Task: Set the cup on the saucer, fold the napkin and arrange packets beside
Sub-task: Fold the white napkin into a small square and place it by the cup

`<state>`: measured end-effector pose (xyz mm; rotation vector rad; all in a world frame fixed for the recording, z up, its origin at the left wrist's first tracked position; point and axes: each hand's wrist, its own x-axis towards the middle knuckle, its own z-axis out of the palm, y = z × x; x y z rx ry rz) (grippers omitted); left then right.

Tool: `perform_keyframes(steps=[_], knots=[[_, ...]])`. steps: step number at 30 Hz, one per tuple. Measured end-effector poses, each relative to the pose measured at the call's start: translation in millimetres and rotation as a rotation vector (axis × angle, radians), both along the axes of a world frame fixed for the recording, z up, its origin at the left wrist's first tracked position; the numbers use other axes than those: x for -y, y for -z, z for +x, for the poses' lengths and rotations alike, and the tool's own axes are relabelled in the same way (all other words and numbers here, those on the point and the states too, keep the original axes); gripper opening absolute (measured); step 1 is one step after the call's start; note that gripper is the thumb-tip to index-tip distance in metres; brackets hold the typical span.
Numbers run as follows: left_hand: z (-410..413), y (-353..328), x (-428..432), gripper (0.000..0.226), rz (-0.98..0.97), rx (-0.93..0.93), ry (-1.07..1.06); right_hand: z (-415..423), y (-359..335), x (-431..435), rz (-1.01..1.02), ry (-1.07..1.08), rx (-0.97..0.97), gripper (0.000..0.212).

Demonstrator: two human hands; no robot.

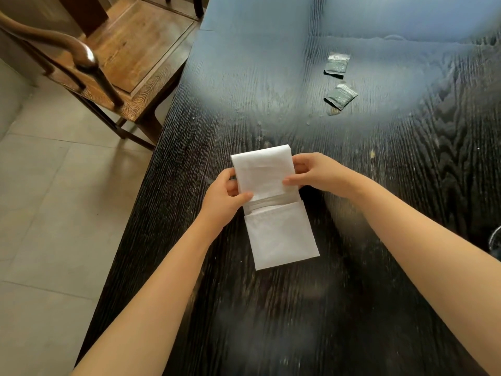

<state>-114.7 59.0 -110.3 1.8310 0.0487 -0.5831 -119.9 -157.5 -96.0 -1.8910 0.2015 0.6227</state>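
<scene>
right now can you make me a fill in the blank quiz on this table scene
1. Both hands, left hand and right hand, hold the white folded paper ____.
2. ____ small grey foil packets lie beyond it.
3. The dark wood-grain table has a brown wooden ____ at its left side.

Missing: napkin; two; chair

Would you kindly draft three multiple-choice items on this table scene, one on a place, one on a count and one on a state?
1. Where do the packets lie relative to the napkin?
A. Farther up the table, to its right
B. On top of it
C. On the chair

2. How many packets show?
A. One
B. Two
C. Four

3. How is the napkin?
A. Crumpled into a ball
B. Partly folded, its far flap lifted
C. Rolled up

Answers: 1 A, the packets lie on the bare table beyond the napkin. 2 B, two dark sachets. 3 B, the left hand and right hand pinch the flap's edges.
</scene>
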Motion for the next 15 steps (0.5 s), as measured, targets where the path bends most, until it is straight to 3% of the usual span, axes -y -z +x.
perform_keyframes(steps=[4, 8, 12, 15], knots=[[-1.4, 1.4, 0.2, 0.041, 0.003, 0.063, -0.007, -3.4, -4.6, 1.5, -0.012, -0.026, -0.002, 0.035], [-10.1, 2.1, 1.2, 0.026, 0.096, 0.295, 0.009, -16.7, -5.5, -7.0, -0.206, 0.032, 0.255, 0.032], [-29.5, 7.8, -6.2, 0.020, 0.142, 0.515, 0.076, -45.2, 4.8, -4.9, -0.283, -0.025, 0.425, 0.015], [-37.8, 16.7, -11.8, 0.022, 0.170, 0.681, 0.183, -65.2, 17.4, -1.2, -0.293, -0.041, 0.553, 0.023]])
